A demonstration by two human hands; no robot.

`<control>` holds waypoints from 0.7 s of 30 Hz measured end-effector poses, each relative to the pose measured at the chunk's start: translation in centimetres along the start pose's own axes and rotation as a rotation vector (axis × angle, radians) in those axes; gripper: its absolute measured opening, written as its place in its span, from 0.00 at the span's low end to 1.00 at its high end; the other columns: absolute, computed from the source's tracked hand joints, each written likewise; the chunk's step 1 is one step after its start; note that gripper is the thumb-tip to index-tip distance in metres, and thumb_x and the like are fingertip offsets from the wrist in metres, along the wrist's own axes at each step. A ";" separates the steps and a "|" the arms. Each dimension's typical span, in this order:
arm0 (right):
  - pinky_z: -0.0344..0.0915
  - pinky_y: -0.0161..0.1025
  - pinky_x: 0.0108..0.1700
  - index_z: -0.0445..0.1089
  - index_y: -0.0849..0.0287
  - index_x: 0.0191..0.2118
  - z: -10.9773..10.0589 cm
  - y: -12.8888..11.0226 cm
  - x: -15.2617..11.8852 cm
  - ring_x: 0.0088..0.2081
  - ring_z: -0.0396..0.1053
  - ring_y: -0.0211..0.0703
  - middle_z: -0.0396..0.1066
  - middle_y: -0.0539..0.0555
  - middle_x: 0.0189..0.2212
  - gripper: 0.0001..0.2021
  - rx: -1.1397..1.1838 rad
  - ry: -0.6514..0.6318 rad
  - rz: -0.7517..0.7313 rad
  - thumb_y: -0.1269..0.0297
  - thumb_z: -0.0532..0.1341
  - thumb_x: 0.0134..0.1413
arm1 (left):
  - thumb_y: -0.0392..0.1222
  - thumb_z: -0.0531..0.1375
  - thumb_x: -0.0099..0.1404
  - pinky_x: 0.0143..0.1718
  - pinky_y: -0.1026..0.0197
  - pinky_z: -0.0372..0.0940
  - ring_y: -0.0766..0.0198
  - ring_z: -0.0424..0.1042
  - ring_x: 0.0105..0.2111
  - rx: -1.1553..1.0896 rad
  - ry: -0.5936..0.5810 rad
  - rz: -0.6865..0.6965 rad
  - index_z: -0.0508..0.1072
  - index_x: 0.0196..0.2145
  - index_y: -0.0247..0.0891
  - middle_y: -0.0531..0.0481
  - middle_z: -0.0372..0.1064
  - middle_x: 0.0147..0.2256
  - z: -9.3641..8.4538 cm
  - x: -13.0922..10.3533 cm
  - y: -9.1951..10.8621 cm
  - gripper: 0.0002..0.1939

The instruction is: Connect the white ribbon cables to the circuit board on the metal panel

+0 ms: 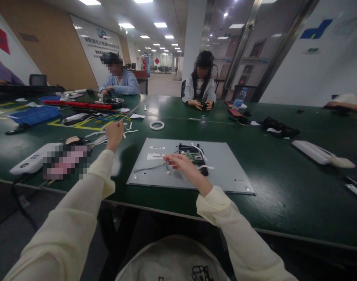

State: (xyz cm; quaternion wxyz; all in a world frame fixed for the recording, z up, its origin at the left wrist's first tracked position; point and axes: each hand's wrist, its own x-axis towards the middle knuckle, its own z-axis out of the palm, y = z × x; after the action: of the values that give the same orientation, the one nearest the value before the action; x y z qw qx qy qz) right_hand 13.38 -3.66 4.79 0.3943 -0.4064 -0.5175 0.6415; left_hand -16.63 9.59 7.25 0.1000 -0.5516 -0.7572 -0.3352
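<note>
A flat grey panel (pixel 172 181) lies on the table in front of me, bearing a black bracket (pixel 204 171) with a green circuit board (pixel 192 157). White tape strips (pixel 198 150) stick to the bracket. My right hand (pixel 182 166) is over the panel beside the board, its fingers stretched out and apart. Near its fingertips runs a thin grey cable (pixel 147 169); whether they touch it I cannot tell. Left of the panel, my left hand (pixel 114 134) is raised in a closed fist near loose white strips (pixel 128 130). What the fist holds, if anything, is hidden.
A roll of white tape (pixel 157 125) lies beyond the panel. At left are a white device (pixel 34 158) and a blue tray (pixel 36 115); at right, a white elongated device (pixel 315 151) and a black cloth-like item (pixel 279 127). Several people sit around the table.
</note>
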 end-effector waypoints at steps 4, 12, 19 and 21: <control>0.59 0.31 0.32 0.74 0.60 0.34 0.4 0.1 0.0 0.34 0.67 0.35 0.72 0.54 0.37 0.11 -0.123 -0.050 -0.029 0.60 0.59 0.48 | 0.47 0.51 0.60 0.34 0.56 0.58 0.51 0.68 0.37 0.079 -0.047 -0.075 0.75 0.37 0.33 0.39 0.72 0.36 1.1 1.2 -2.1 0.18; 0.61 0.34 0.36 0.73 0.59 0.35 1.2 0.6 -0.1 0.33 0.69 0.36 0.73 0.53 0.35 0.10 -0.333 -0.143 -0.118 0.66 0.55 0.51 | 0.40 0.56 0.53 0.35 0.54 0.58 0.48 0.67 0.40 0.148 -0.141 -0.094 0.74 0.39 0.37 0.40 0.72 0.39 2.8 2.5 -4.1 0.15; 0.61 0.34 0.37 0.74 0.58 0.34 1.4 0.3 -0.5 0.34 0.69 0.37 0.73 0.51 0.33 0.10 -0.435 -0.147 -0.163 0.68 0.54 0.52 | 0.51 0.48 0.61 0.31 0.58 0.57 0.52 0.69 0.36 0.198 -0.106 -0.088 0.75 0.35 0.34 0.38 0.72 0.36 3.2 2.7 -4.6 0.21; 0.61 0.34 0.37 0.74 0.58 0.34 1.5 0.2 -0.6 0.34 0.69 0.37 0.73 0.51 0.33 0.11 -0.451 -0.152 -0.177 0.68 0.54 0.52 | 0.49 0.50 0.61 0.30 0.60 0.56 0.54 0.68 0.35 0.176 -0.091 -0.086 0.75 0.36 0.34 0.40 0.72 0.35 3.3 2.9 -4.8 0.19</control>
State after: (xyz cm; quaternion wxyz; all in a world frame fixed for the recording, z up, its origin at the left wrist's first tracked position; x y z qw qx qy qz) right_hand 12.23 -4.79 4.82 0.3083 -0.3880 -0.7093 0.5014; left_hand -21.31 13.04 4.31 0.0992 -0.5225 -0.8104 -0.2459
